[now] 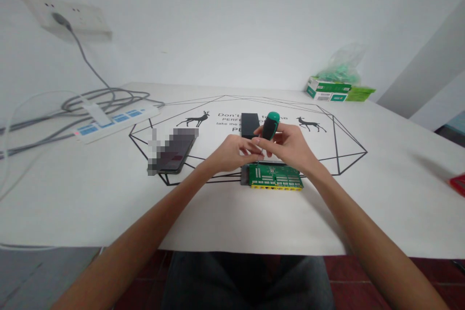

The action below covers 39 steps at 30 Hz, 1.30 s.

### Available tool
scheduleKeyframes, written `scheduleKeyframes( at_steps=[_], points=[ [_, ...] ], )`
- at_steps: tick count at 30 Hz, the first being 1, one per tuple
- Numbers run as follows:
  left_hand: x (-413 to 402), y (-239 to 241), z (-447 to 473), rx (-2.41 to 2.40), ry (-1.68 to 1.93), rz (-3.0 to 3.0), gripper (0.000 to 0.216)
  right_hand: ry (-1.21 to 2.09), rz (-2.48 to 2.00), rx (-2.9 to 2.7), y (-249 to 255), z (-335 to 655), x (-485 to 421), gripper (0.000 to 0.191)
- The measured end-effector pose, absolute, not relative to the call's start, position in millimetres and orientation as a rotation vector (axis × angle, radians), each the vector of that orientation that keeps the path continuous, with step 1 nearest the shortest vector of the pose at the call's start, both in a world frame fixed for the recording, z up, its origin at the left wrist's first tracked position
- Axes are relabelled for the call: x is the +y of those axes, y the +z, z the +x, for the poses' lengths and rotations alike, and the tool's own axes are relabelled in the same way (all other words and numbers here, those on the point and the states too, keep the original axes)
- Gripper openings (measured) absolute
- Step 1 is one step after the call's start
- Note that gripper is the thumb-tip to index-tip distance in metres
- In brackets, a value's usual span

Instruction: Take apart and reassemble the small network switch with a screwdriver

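Note:
A screwdriver with a green and black handle leans over a green circuit board that has a row of yellow ports along its near edge. My right hand is closed round the lower part of the handle. The fingers of my left hand pinch together at the thin shaft, just above the board's far left corner. Fingers partly cover the tip, so its exact contact with the board is hard to see. Behind the hands lies a black box-shaped item, partly hidden by them.
A phone lies left of my hands. Farther left are a power strip and coiled grey cables. Green and white boxes with a plastic bag stand at the back right. A red object sits at the right edge.

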<state>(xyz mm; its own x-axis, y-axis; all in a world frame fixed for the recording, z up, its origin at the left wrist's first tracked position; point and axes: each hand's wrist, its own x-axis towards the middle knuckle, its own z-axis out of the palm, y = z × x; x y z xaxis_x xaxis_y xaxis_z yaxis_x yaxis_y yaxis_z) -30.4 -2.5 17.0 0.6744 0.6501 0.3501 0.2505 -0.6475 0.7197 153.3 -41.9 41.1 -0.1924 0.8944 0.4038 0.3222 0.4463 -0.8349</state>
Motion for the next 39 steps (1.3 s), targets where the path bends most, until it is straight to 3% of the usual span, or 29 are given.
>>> scheduleKeyframes(
  at_steps=[9, 16, 39],
  points=[
    [-0.6, 13.1, -29.3, 0.696, 0.832, 2.177, 0.015, 0.632, -1.096, -1.763, 42.3, 151.3, -42.8, 0.029],
    [-0.2, 12.6, -28.1, 0.738, 0.824, 2.172, 0.018, 0.755, -1.117, -1.720, 43.3, 150.9, -43.5, 0.036],
    [-3.0, 16.8, -31.3, 0.733, 0.774, 2.264, 0.021, 0.714, -1.127, -1.753, 41.9, 151.1, -42.6, 0.027]
  ],
)
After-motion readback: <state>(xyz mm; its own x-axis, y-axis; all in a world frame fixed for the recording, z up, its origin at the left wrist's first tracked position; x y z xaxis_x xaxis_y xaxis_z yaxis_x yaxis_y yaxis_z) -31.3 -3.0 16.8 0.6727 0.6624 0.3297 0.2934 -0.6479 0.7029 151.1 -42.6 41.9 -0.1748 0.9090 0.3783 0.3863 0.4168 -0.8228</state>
